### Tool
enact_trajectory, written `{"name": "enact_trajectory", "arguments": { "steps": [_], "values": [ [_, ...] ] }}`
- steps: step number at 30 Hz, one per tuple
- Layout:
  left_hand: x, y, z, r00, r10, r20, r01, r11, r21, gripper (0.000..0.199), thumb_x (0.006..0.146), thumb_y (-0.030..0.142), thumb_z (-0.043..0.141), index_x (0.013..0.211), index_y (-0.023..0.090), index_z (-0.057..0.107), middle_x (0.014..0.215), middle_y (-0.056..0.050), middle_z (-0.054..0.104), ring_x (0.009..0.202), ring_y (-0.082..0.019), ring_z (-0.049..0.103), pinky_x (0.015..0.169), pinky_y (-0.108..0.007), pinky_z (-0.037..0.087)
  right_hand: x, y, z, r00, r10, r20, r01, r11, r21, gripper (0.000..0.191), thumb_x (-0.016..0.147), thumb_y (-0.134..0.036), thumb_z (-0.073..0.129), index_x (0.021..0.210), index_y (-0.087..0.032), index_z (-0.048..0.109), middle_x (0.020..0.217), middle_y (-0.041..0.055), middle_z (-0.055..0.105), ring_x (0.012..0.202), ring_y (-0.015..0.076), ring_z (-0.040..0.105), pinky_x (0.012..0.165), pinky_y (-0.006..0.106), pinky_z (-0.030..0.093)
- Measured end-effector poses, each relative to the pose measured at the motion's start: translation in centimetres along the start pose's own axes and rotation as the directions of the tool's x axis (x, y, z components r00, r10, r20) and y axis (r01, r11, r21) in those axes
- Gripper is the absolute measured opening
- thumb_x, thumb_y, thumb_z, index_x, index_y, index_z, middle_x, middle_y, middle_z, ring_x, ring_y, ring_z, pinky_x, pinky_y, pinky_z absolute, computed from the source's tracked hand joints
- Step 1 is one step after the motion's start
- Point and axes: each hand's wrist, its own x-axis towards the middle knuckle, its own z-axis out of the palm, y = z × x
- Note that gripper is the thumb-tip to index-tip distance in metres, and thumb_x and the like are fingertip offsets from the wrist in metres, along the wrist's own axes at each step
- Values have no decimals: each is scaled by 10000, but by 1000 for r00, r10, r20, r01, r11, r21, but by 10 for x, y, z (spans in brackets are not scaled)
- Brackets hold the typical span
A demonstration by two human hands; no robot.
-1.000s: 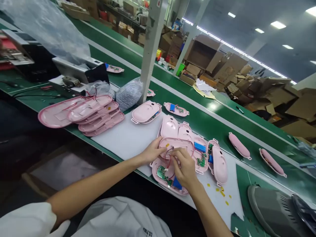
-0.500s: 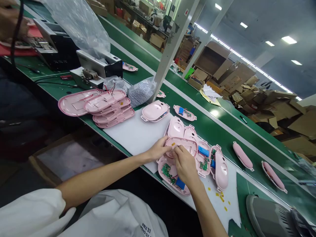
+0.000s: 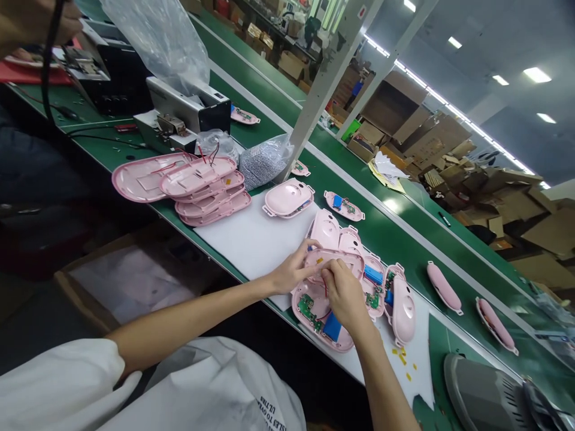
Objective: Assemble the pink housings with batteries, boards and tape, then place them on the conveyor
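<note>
My left hand [image 3: 291, 272] grips the left end of a pink plastic cover [image 3: 357, 261], tilted with its hollow inside toward me. A small yellow tape piece [image 3: 319, 261] sticks inside it. Over the middle of the cover, my right hand [image 3: 345, 294] has its fingertips pinched together; what they hold is hidden. Beneath lies an open pink casing [image 3: 300, 318] with a green circuit board [image 3: 307, 306] and a blue battery [image 3: 332, 327]. A red wire runs up from it near my fingers. Behind and to the right, several similar pink casings [image 3: 403, 314] crowd together.
A stack of pink covers [image 3: 202, 179] stands left, beside a bag of small metal parts [image 3: 265, 163]. Yellow tape bits [image 3: 402, 356] lie on the white sheet [image 3: 240, 242]. A metal post [image 3: 320, 90] rises behind. A grey slotted object [image 3: 476, 392] sits right. Another person's hand [image 3: 40, 27] shows far left.
The view has shifted slightly. My left fingers have spread around the cover's left end, and the right fingertips have moved up a little on the cover. A red wire now shows below it.
</note>
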Motion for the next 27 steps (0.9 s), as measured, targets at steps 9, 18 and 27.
{"name": "enact_trajectory", "arguments": {
  "steps": [9,18,27],
  "values": [
    [4,9,2,982,184,50,-189,903,387,253,885,397,563,963,159,601,962,-62,628,932,-209,577,856,-312,442,3,7,2,1000,-20,-18,18,993,-113,182,971,-239,380,904,-199,544,907,36,500,789,172,523,606,273,355],
    [4,5,4,990,135,45,-141,882,450,307,928,441,498,823,168,589,825,-24,573,795,-174,534,747,-278,402,3,9,-1,1000,-10,-24,6,988,-155,207,959,-247,429,894,-194,618,916,63,526,830,194,544,576,266,348],
    [6,-3,3,990,139,12,-132,911,391,256,938,395,487,903,159,579,879,-34,574,839,-170,548,772,-272,415,-3,12,15,942,182,-280,-101,955,280,216,835,-393,636,893,-210,735,755,25,549,662,151,530,611,284,438]
  ]
}}
